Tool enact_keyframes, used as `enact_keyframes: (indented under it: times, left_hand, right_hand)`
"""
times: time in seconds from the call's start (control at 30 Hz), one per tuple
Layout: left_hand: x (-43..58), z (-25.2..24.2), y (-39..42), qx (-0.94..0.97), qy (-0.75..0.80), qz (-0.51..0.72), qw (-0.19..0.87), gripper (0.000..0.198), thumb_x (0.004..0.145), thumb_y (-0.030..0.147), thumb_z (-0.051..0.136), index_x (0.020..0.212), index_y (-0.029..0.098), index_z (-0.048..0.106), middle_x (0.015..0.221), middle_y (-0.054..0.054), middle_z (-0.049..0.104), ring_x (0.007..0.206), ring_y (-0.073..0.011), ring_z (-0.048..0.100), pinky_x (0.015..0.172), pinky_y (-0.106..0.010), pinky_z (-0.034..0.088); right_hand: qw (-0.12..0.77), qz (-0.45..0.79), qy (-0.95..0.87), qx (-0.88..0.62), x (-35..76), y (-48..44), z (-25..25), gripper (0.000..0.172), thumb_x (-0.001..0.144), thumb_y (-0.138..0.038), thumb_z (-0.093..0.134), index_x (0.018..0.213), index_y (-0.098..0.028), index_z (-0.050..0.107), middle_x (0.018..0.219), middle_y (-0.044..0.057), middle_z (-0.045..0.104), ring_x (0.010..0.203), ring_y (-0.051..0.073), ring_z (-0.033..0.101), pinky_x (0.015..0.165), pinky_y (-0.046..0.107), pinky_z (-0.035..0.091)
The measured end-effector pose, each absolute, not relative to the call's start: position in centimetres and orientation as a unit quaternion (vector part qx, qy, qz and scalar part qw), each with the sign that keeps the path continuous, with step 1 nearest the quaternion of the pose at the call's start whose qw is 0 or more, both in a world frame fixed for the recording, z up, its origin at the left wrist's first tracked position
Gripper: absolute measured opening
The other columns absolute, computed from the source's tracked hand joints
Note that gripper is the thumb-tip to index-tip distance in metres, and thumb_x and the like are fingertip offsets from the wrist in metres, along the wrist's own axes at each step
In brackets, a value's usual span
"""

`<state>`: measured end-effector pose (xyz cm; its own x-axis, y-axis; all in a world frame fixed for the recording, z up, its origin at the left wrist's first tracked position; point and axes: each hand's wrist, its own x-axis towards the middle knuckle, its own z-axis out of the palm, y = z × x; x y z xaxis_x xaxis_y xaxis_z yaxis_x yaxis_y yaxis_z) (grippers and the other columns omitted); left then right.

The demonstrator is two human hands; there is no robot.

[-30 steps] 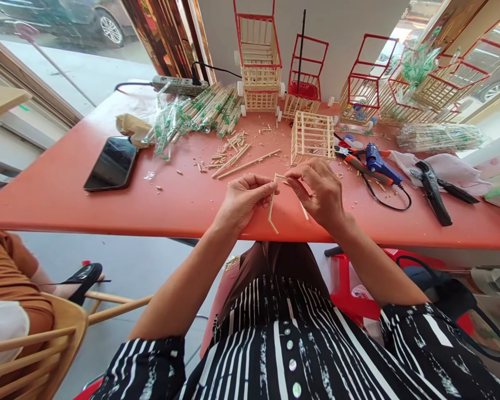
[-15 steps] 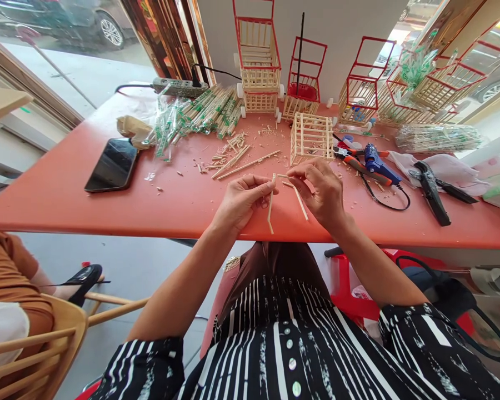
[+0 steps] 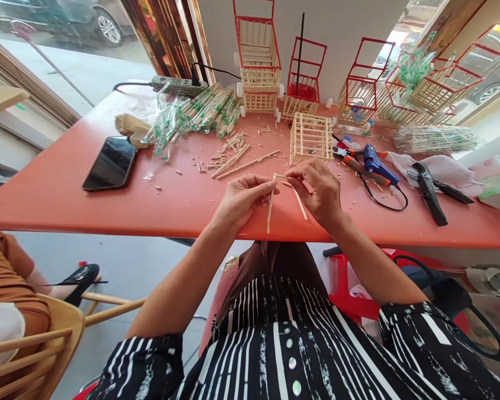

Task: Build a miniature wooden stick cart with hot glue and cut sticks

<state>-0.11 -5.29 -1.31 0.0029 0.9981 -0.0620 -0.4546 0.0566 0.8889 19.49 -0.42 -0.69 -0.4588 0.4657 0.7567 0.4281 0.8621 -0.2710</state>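
Observation:
My left hand (image 3: 250, 197) pinches a thin wooden stick (image 3: 269, 211) that hangs down over the table edge. My right hand (image 3: 319, 186) is closed on a small frame of joined wooden sticks (image 3: 299, 203), gripping it near a corner. One short stick of that frame meets the top of the left stick, end to end, between my fingertips. Whether the two are stuck together I cannot tell. Just beyond my right hand stands a wooden stick basket (image 3: 311, 138). Loose cut sticks (image 3: 248, 164) lie ahead of my hands.
Bundles of wrapped chopsticks (image 3: 208, 114) and a phone (image 3: 110, 163) lie left. On the right are a blue glue gun (image 3: 377, 165), orange-handled pliers (image 3: 358, 166) and a black tool (image 3: 431, 194). Red-trimmed stick carts (image 3: 260, 61) line the back. Another person's leg (image 3: 12, 278) shows at left.
My right hand has shifted slightly left, bringing the frame's short stick against the top of the stick in my left hand. The gap between them has closed.

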Motion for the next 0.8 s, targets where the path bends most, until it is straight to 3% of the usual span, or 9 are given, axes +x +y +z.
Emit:
enact_keyframes:
  times: [0.8]
  left_hand:
    - [0.30, -0.96, -5.64, 0.334, 0.411, 0.601, 0.599, 0.040, 0.053, 0.035, 0.103, 0.071, 0.013, 0.076, 0.067, -0.005, 0.074, 0.052, -0.0066, 0.055, 0.051, -0.022, 0.044]
  right_hand:
    - [0.392, -0.026, -0.876, -0.280, 19.26, -0.95, -0.80, 0.018, 0.113, -0.034, 0.057, 0.107, -0.026, 0.072, 0.100, 0.006, 0.072, 0.095, 0.024, 0.063, 0.090, 0.042, 0.051]
